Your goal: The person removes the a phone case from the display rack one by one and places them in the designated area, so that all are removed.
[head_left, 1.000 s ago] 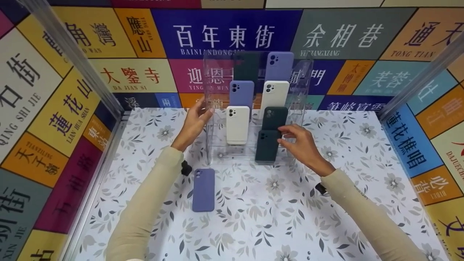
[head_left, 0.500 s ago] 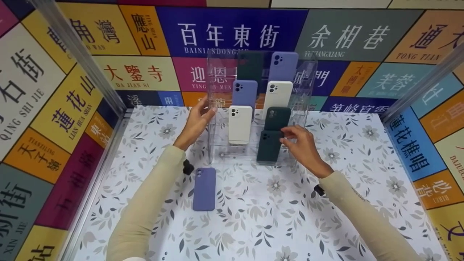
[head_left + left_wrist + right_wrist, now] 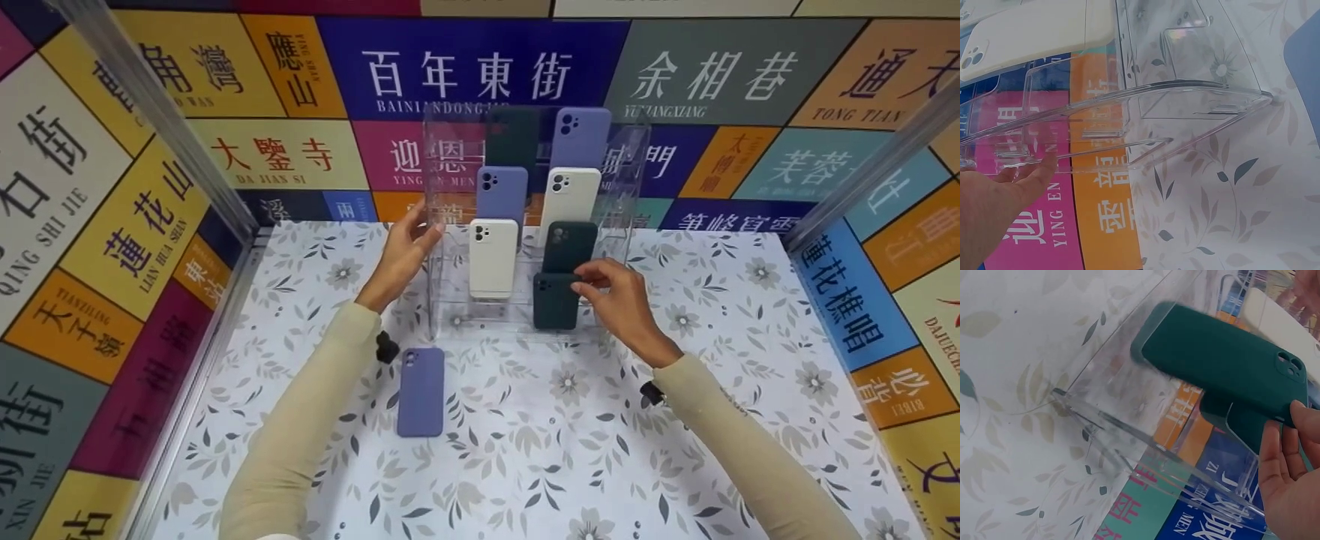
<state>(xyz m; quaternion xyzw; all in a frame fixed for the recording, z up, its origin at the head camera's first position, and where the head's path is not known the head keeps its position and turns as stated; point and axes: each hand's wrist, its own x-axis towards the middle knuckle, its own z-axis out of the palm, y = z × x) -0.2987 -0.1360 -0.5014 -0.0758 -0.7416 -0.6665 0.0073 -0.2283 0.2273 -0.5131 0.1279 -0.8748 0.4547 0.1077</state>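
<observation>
A clear stepped display stand [image 3: 442,315] holds phone cases in two columns. My right hand [image 3: 619,300] pinches the upper right edge of a dark green phone case [image 3: 555,301], at the front of the right column. In the right wrist view, thumb and fingers meet at this case's camera end [image 3: 1289,365]. Another dark green case [image 3: 568,244] is partly hidden behind it. My left hand [image 3: 399,255] rests its fingertips against the stand's left side, seen through clear plastic in the left wrist view. A white phone case [image 3: 493,259] stands at the front of the left column.
Higher tiers hold a purple case [image 3: 502,191], a white case [image 3: 571,195], another purple case [image 3: 581,139] and a dark green case [image 3: 512,139]. A loose purple case [image 3: 421,394] lies on the floral tabletop [image 3: 570,450]. Printed panels [image 3: 480,60] surround the table.
The front dark green case has shifted slightly in the right hand; its lower end sits higher in the head view. The left hand stays at the stand's side.
</observation>
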